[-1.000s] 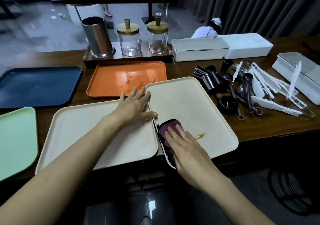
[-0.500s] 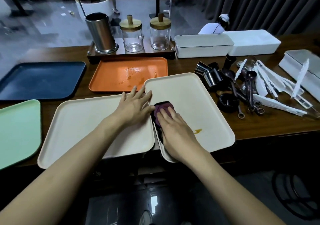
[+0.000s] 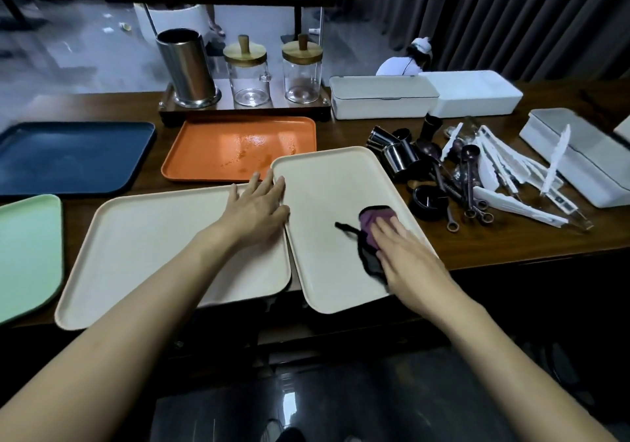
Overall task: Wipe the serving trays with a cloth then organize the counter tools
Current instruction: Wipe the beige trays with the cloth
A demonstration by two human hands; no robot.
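Note:
Two cream serving trays lie side by side at the counter's front edge. My right hand (image 3: 407, 259) presses flat, fingers straight, on a purple cloth with black trim (image 3: 371, 218) near the right edge of the right cream tray (image 3: 327, 186). A black strap of the cloth trails to the left. My left hand (image 3: 257, 208) rests open on the far right corner of the left cream tray (image 3: 146, 244), fingertips touching the right tray's left rim. No stain shows on the right tray.
An orange tray (image 3: 238, 148) with wet smears lies behind, a dark blue tray (image 3: 68, 155) at back left, a green tray (image 3: 27, 250) at far left. Measuring cups, spoons and white tongs (image 3: 477, 175) are heaped at right, beside white lidded boxes (image 3: 381, 95). A steel canister (image 3: 185, 66) and two glass jars stand behind.
My right hand slid the cloth from the right tray's left rim across to its right side, over where the yellow stain was. The left hand stayed put.

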